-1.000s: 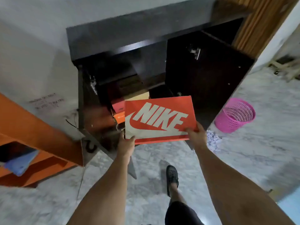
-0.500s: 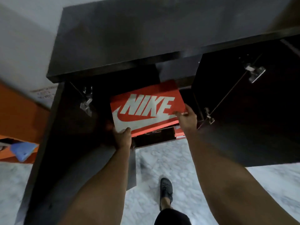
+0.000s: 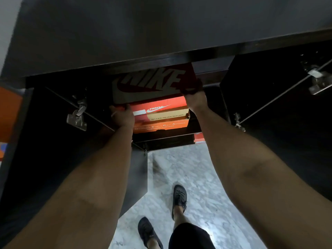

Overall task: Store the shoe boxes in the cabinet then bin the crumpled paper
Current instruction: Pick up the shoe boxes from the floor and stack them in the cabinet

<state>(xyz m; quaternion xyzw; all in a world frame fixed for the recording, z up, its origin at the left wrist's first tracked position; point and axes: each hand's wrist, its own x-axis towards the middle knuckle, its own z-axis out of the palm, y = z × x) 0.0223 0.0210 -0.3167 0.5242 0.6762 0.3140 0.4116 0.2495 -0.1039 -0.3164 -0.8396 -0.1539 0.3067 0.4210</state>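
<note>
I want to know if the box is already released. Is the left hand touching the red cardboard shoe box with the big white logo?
Touching. The head view shows the left hand holding the lower left corner of the red cardboard shoe box, with no gap.

shelf (image 3: 167, 136): dark, inside cabinet | on it: stacked orange shoe boxes (image 3: 161, 121)

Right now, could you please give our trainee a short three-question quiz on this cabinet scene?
1. True or false: both hands hold the Nike box.
2. What lies directly under that box? A) a pink bin B) stacked shoe boxes C) crumpled paper
3. Fill in: the box sits partly inside the dark ____.

Key: 1 true, the left hand at its lower left corner, the right hand at its right edge; 2 B; 3 cabinet.
</note>
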